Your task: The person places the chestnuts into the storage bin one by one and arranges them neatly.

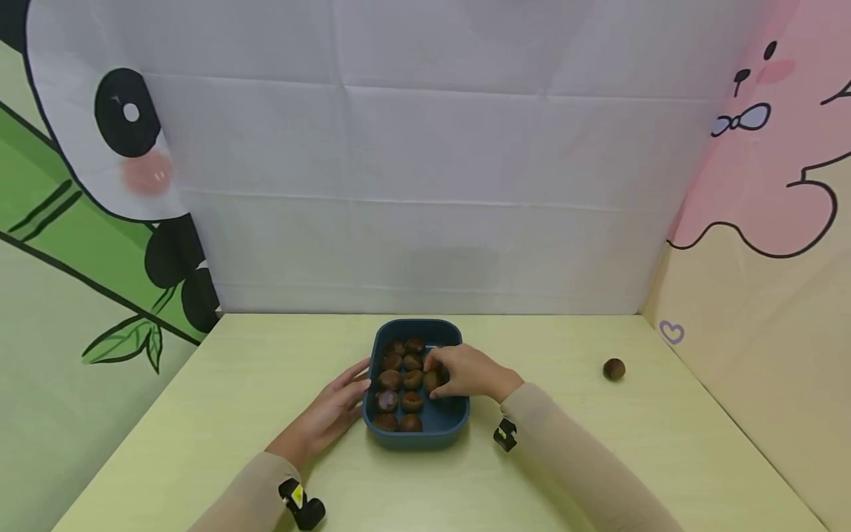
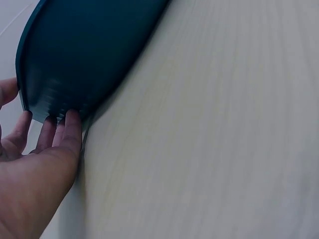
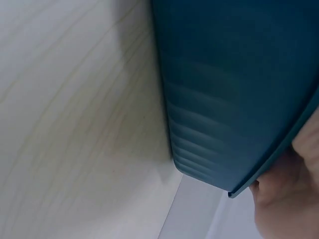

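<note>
A blue rectangular box [image 1: 417,441] stands on the table with several brown chestnuts [image 1: 389,380] laid in rough rows along its left and middle. My right hand [image 1: 475,372] reaches over the box's right rim and pinches a chestnut [image 1: 433,380] between thumb and fingers, inside the box beside the others. In the right wrist view the box wall [image 3: 219,94] hides most of that hand's fingers. With fairly straight fingers, my left hand [image 1: 329,415] touches the box's left side; the left wrist view shows its fingertips [image 2: 73,119] against the outer wall.
One more chestnut [image 1: 614,369] lies alone toward the right edge of the pale wooden table [image 1: 545,428]. A white sheet [image 1: 425,244] rises behind the table. Painted walls with cartoon figures flank it.
</note>
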### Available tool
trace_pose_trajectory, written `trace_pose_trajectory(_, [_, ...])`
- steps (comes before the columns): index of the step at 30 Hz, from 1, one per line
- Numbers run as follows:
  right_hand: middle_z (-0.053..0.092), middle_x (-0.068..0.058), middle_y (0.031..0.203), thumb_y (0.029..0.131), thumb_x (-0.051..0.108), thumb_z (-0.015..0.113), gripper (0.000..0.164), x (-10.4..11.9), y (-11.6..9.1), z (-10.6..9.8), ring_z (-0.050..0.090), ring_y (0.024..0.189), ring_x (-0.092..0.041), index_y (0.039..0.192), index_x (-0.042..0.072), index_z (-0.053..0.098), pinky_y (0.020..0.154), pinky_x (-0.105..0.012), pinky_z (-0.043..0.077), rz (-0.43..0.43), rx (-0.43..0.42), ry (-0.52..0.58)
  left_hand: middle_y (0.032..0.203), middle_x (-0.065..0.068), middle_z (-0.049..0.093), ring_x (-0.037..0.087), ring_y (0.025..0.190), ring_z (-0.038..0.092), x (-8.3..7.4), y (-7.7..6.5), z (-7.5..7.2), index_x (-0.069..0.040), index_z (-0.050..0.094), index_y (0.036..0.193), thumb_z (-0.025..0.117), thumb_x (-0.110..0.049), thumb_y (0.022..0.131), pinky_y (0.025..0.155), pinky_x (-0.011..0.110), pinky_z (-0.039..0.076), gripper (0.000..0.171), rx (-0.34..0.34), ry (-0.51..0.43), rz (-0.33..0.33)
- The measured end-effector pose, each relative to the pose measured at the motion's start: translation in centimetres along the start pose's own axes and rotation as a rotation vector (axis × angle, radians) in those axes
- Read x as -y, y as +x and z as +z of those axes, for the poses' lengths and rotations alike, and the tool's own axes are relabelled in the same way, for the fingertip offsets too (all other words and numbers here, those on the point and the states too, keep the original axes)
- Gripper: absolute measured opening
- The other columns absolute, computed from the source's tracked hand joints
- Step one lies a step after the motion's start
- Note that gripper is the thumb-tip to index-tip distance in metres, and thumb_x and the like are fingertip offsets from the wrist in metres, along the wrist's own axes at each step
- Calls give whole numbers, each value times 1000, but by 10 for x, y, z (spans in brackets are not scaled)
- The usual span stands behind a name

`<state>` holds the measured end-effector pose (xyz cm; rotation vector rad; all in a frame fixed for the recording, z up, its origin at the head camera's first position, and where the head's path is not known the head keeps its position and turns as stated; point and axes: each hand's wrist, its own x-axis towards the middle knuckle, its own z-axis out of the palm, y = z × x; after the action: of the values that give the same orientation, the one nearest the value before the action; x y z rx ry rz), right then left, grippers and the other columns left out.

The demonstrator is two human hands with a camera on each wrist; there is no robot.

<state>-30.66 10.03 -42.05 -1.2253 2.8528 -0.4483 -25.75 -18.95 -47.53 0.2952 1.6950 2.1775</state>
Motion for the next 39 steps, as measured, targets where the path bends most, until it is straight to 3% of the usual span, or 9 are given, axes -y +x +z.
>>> trace_pose_trajectory(20, [64,4,100,83,32,84,34,2,1,3,54,84,-10,110,16,69,74,-29,48,-13,-34,-4,164,16,17,31,147,24,0,0,0,-14,18,162,48,-19,107,116,47,26,62,2,1,-2])
trace_pose_trajectory(26, [64,1,104,86,31,82,33,3,0,1,56,89,-13,112,15,69,79,-30,50,-31,-50,22,164,16,17,31,147,24,0,-1,0,-13,18,161,49,-19,107,116,48,26,63,2,7,-2])
trace_pose_trajectory(32, [64,-5,110,92,25,76,30,2,-6,-9,62,100,-25,116,9,68,85,-35,51,-61,-74,114,164,16,16,32,147,24,0,-1,0,-13,18,161,48,-19,107,117,48,25,63,9,12,1])
trace_pose_trajectory(39, [64,-4,115,94,24,73,30,-11,-22,-28,61,102,-20,119,9,66,86,-36,52,-34,-152,98,163,18,17,33,148,23,-1,-1,0,-16,17,162,48,-19,107,117,50,23,63,12,16,9])
